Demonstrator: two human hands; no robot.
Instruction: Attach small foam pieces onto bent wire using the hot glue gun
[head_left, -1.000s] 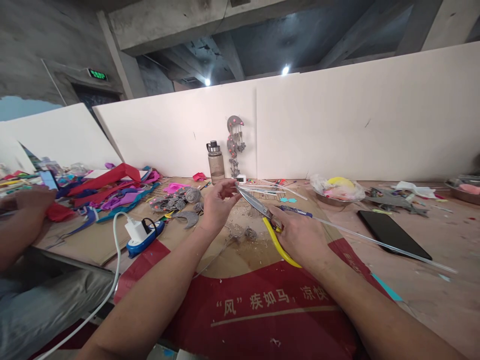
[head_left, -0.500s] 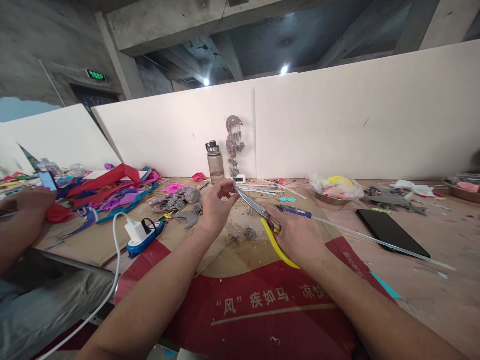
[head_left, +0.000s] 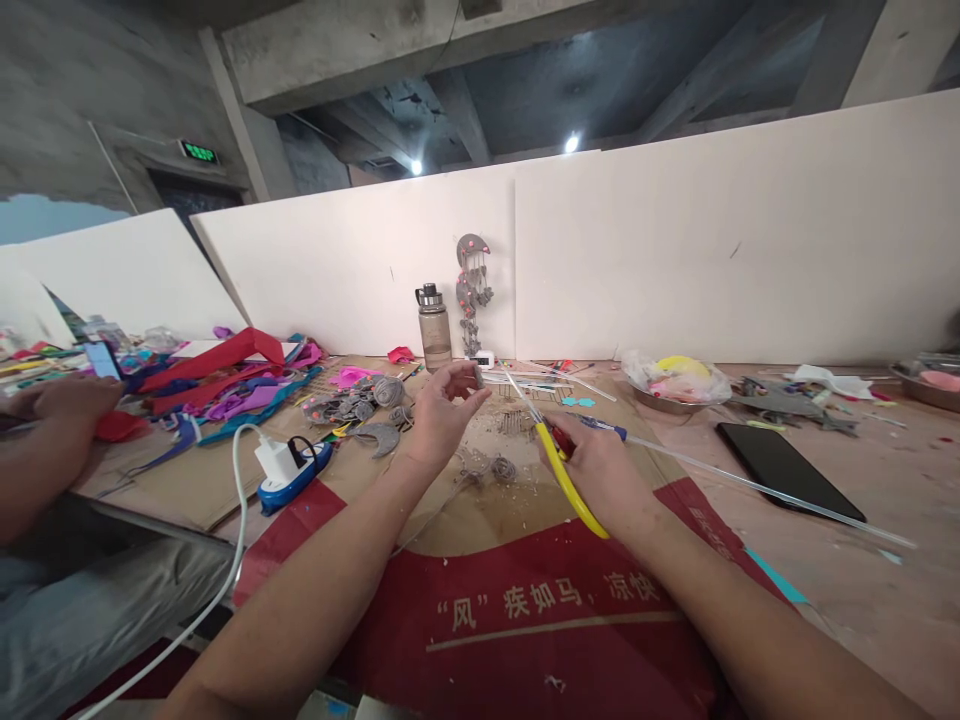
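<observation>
Two grips before bottle (head_left: pixel 435 340): small grey piece (head_left: pixel 478 377) pinched in left hand (head_left: pixel 444 410), probably light, soft, edge-held best; likely stiff scissors (head_left: pixel 553 460) clasped by handle (head_left: pixel 581 506) in right hand (head_left: pixel 600 468).

Two lamps (head_left: pixel 572 143) flare white up top, and the ceiling (head_left: pixel 630 70) around them sits dim and bluish! The sign (head_left: pixel 199 152) glows green at left. Below, the board (head_left: pixel 675 240) is bright, with a faint shadow beside the moon (head_left: pixel 473 247). A pale glint runs along the scissors (head_left: pixel 555 456). And the wide lens stretches the right forearm (head_left: pixel 739 605) toward its corner; small scraps (head_left: pixel 578 402) look soft.
</observation>
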